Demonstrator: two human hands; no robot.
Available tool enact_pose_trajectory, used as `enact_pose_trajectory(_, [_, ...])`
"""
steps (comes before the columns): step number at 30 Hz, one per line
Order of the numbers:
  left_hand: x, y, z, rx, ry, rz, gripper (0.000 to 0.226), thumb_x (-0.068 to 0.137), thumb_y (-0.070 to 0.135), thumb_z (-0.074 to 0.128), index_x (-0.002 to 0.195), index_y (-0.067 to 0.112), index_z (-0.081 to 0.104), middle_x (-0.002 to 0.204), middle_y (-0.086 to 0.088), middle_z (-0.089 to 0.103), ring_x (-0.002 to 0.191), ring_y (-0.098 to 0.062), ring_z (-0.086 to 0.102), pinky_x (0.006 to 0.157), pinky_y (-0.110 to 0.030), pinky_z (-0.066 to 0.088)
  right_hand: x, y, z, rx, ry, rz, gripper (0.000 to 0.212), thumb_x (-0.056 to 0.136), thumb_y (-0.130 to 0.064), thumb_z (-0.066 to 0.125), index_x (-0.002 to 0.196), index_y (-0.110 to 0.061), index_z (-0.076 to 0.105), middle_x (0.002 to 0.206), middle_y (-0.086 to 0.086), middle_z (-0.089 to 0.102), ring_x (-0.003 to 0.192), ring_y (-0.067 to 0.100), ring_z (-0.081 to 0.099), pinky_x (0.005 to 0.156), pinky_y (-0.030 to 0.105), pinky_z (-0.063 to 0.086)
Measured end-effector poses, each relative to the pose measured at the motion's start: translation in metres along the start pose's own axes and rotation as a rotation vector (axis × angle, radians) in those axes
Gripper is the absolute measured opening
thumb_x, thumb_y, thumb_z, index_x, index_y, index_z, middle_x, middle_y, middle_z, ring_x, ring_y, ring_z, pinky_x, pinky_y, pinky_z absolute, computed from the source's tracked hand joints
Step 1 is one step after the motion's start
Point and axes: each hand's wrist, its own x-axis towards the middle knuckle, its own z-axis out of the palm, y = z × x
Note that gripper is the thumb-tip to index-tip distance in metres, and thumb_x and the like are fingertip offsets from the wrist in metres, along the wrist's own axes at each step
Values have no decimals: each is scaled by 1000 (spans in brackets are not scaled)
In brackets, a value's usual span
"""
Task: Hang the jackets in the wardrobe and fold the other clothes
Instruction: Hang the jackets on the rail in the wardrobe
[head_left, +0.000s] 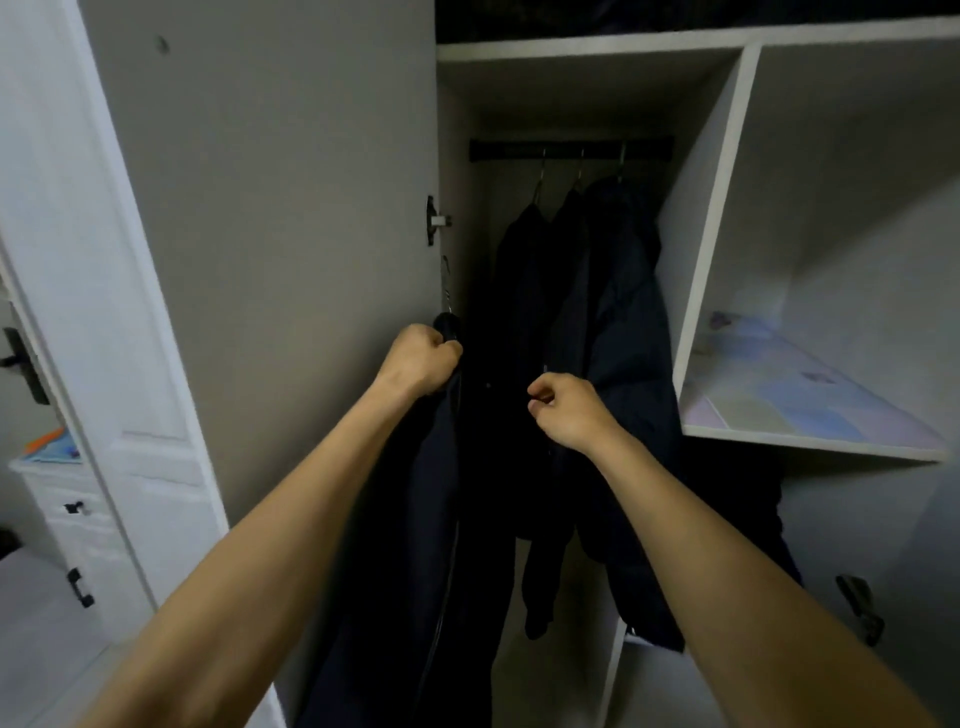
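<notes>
I hold a dark jacket on a hanger in front of the open wardrobe. My left hand grips the jacket's top at the collar, and the metal hanger hook sticks up above my fist. My right hand pinches the jacket's front edge near a small zip pull. Inside, a dark rail carries three hangers with dark jackets hanging from them. The held jacket hangs below the rail, to the left of those jackets.
The open wardrobe door stands close on the left with a hinge at its edge. A white shelf with patterned liner fills the right compartment. A white drawer unit stands at far left.
</notes>
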Motion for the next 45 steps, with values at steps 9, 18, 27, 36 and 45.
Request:
enact_pose_trajectory(9, [82,4,32,28,-5,28,33,93,21,55,62,13,47,58,-2,47,51,-15,44,45,-26,28,129,-15,9,-1025,-181,-308,76,90,-21,59,156,-20,21,165,5,-2,149,33,-2,119,47,15])
enact_pose_trajectory(18, [125,-4,54,21,-9,74,31,91,17,57,62,13,46,55,2,42,47,-11,38,35,-18,25,198,-4,14,-1493,-222,-240,85,96,-45,46,157,-14,-4,163,10,16,150,37,-7,113,60,-17])
enact_pose_trajectory(27, [132,7,54,129,23,95,36,92,17,57,59,13,41,57,-2,41,50,-14,38,46,-27,26,183,33,-21,-1293,-59,-362,33,100,-28,43,123,-21,64,136,5,52,134,29,31,122,48,0])
enact_pose_trajectory(36, [134,24,33,296,50,137,42,94,16,57,56,11,39,56,-4,41,56,-22,42,51,-30,27,139,79,-76,-1015,68,-513,31,95,-5,45,116,-10,67,123,7,50,122,27,42,121,39,10])
enact_pose_trajectory(45, [158,81,14,325,90,260,44,92,17,57,54,11,37,54,-4,40,55,-21,42,50,-30,28,127,50,-82,-997,-70,-533,41,80,-25,64,120,-17,62,133,-1,50,130,24,35,119,41,13])
